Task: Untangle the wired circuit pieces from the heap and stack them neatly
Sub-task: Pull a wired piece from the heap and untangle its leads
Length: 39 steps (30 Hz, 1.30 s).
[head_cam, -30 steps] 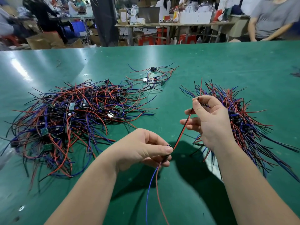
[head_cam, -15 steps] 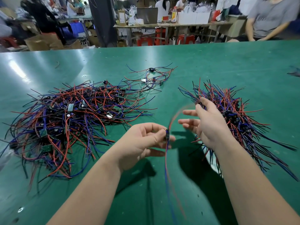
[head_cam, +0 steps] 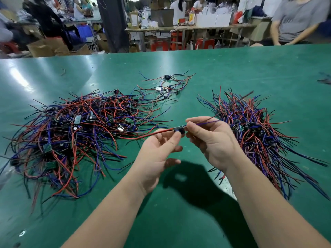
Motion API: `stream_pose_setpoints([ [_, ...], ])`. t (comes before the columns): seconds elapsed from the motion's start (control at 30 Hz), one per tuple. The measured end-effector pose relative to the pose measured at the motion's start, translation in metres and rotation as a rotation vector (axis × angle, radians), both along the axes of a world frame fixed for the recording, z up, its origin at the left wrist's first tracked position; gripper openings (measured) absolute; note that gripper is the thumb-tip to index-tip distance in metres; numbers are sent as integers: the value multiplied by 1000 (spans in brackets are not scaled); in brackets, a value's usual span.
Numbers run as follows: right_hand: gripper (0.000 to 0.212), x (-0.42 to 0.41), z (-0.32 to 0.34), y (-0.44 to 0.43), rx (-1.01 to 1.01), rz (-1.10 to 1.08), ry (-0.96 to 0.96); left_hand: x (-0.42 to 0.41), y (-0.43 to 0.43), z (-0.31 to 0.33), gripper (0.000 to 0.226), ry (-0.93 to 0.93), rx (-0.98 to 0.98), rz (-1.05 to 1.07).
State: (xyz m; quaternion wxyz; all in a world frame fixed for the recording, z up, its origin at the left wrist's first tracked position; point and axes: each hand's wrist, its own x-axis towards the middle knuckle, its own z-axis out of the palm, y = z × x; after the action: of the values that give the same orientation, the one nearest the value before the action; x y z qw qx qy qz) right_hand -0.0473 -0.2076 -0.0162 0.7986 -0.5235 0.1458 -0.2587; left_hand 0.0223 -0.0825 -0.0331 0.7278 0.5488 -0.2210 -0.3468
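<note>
Wired circuit piece (head_cam: pixel 179 130) is held level above the green desk (head_cam: pixel 232 68) between both hands. The left hand (head_cam: pixel 157 153) pinches its small board and the right hand (head_cam: pixel 213 140) pinches the blue lead, midway between the tangled heap (head_cam: pixel 77 133) and the stack (head_cam: pixel 259 133).

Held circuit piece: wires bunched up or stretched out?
Stretched out. The circuit piece sits pinched between left hand and right hand; red wires run left, blue and black wires right.
</note>
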Motion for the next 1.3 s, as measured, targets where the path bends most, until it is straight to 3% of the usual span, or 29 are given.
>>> stream_pose_setpoints([
  [0.1, 8, -1, 3, -5, 175, -31, -36, -1, 3, -2, 14, -157, -40, -149],
  [0.2, 18, -5, 6, -13, 234, 13, -94, 0, 3, 0, 18, -165, -19, -188],
  [0.37, 34, -9, 1, -14, -86, 113, 109, 5, 1, 2, 19, -22, 72, -64],
  [0.5, 24, -5, -6, -6, -335, 46, 228, 6, 3, -2, 32, -173, 160, 16],
  [0.67, 13, -3, -8, -6, -355, 2, 256, 5, 1, -6, 38, -161, 188, 46],
  [0.8, 8, -4, -9, -4, -351, -6, 258, 4, 0, -6, 9, -126, 184, 49],
  [1.2, 15, -7, 4, -13, 142, -70, 70, 2, -3, -13, 11, -237, 331, 37],
  [1.3, 15, -6, 2, -13, 166, -50, 47, 3, -3, -14, 15, -304, 363, 71],
])
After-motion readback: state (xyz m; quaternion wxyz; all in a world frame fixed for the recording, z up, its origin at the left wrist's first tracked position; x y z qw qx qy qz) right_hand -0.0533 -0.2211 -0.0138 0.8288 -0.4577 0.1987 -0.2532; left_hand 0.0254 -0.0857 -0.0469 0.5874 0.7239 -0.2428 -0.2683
